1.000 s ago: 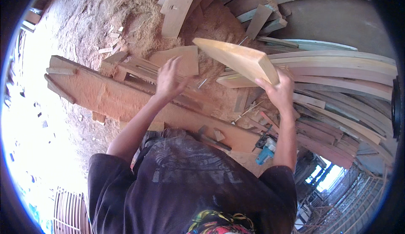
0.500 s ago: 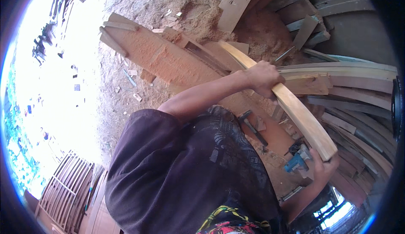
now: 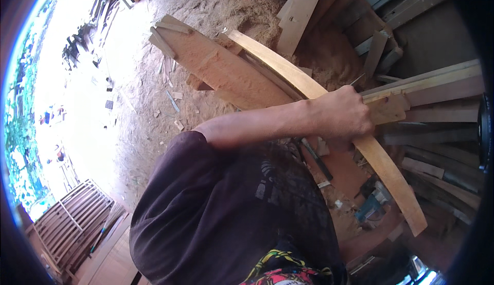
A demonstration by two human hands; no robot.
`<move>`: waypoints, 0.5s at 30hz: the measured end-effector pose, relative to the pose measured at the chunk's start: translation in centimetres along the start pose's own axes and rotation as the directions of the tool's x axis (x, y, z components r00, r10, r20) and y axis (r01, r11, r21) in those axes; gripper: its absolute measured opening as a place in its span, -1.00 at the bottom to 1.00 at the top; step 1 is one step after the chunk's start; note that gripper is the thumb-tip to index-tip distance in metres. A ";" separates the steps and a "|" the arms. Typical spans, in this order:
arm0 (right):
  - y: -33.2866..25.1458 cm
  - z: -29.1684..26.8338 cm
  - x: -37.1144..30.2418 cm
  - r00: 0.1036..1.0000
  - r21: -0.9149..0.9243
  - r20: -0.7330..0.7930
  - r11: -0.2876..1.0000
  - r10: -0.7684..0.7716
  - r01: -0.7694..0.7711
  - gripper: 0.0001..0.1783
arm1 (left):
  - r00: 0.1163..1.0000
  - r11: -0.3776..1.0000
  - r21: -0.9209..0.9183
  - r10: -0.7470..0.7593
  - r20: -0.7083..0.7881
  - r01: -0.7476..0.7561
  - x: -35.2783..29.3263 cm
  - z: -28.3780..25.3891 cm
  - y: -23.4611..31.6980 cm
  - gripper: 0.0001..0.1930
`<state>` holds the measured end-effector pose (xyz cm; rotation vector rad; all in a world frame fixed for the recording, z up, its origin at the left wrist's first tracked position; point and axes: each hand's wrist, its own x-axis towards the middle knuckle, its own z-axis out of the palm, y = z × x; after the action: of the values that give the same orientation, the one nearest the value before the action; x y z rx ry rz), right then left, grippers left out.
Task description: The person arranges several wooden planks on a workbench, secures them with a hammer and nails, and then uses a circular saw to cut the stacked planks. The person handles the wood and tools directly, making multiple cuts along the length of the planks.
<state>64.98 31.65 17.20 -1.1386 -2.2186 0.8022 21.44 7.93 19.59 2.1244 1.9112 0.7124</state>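
**Gripping a curved plank over the workbench**

Reaching across the body, the left hand [image 3: 342,115] has its fingers wrapped tight around a long, pale, curved wooden plank [image 3: 329,115], clamped roughly at mid-length. The plank runs on a diagonal: its upper end points toward the heap of sawdust [image 3: 247,7] at the top, and its lower end hangs out free at the lower right, above a small blue power tool [image 3: 371,202] lying on the reddish bench top [image 3: 355,172]. Beneath the upper half sits a broad, rough, reddish-brown wooden slab [image 3: 221,71], and the plank looks to pass just over it, though whether they touch cannot be told.

Now the risks, as I read them. One hand at the middle of a long bowed piece leaves both ends unsupported, so the plank could pivot or roll in the palm. The free lower end could swing down onto the blue tool, and the upper end could catch the slab's edge or the stacked grey and brown boards [image 3: 432,87] just to the right. Dusty wood could also slide through the fingers.

On the grip itself: the left hand is closed fully round the plank, knuckles up, no gap showing. The right hand is nowhere to be seen, so there is nothing to say of it. The person's dark T-shirt [image 3: 231,213] fills the lower middle.
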 end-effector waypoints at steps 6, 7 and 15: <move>2.4 -4.0 0.4 0.980 -0.014 -0.193 0.999 -0.045 0.043 -0.38 | 0.992 0.998 0.029 0.061 -0.108 -0.058 -0.6 0.4 2.0 -0.61; 2.2 -5.2 0.4 0.975 -0.036 -0.215 0.998 -0.058 0.051 -0.38 | 0.989 0.997 0.026 0.075 -0.127 -0.072 -0.6 0.3 2.3 -0.60; -0.4 -12.4 2.5 0.906 -0.179 -0.369 0.973 -0.206 0.149 -0.41 | 0.964 0.989 -0.032 0.136 -0.228 -0.147 -1.8 -2.5 3.2 -0.56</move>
<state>71.78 36.87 26.52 -1.0366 -2.0308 0.3072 22.92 5.26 22.81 2.2508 1.8373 1.0594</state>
